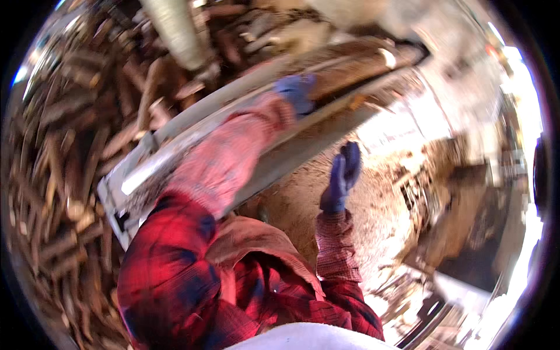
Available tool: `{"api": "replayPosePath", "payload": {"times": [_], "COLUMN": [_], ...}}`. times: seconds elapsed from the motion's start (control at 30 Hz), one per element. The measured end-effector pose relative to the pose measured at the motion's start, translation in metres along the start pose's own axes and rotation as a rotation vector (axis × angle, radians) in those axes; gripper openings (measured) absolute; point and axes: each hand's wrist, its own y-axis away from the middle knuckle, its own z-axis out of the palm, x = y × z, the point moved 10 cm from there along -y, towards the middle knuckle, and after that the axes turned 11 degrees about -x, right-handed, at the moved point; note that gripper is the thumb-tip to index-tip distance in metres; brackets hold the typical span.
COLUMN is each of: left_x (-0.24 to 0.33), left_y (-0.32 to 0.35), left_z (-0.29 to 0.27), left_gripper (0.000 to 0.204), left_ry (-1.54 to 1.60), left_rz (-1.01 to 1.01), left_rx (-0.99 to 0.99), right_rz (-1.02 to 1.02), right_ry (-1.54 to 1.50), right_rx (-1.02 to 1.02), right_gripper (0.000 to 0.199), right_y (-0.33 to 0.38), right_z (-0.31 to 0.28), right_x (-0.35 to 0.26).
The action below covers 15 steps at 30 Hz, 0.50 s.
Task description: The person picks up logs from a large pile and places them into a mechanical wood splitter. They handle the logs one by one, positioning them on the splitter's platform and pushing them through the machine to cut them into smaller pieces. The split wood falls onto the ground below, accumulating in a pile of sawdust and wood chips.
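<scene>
My left hand (296,94), in a blue glove, reaches across a long metal trough (251,88). It is closed about the near end of a brown log (357,71) lying lengthwise in the trough; motion blur smears its fingers. To the right, my right hand (340,178), also in a blue glove, hangs in the air above the ground. Its fingers are stretched out close together, with nothing seen in them. A bright spot shows near the log's far end.
Many split wood pieces (64,192) are heaped on the left, beyond the trough. A pale post or pipe (175,32) rises at the top left. Brown debris-strewn ground (373,216) lies on my right, with a dark flat panel (466,233) farther right.
</scene>
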Motion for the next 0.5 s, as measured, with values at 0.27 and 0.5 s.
{"api": "replayPosePath", "payload": {"times": [0.27,0.5], "left_x": [-0.077,-0.243], "left_y": [0.194,0.647], "left_z": [-0.056,-0.028], "left_gripper": [0.054,0.049], "left_ry": [0.063,0.398], "left_rz": [-0.003,-0.589], "left_rx": [0.608,1.142], "right_rz": [-0.426,-0.471], "right_ry": [0.530,0.365], "right_rx": [-0.580,-1.368], "right_gripper": [0.051,0.071], "right_y": [-0.001,0.209], "right_z": [0.180,0.516], "right_x": [-0.022,0.008]}}
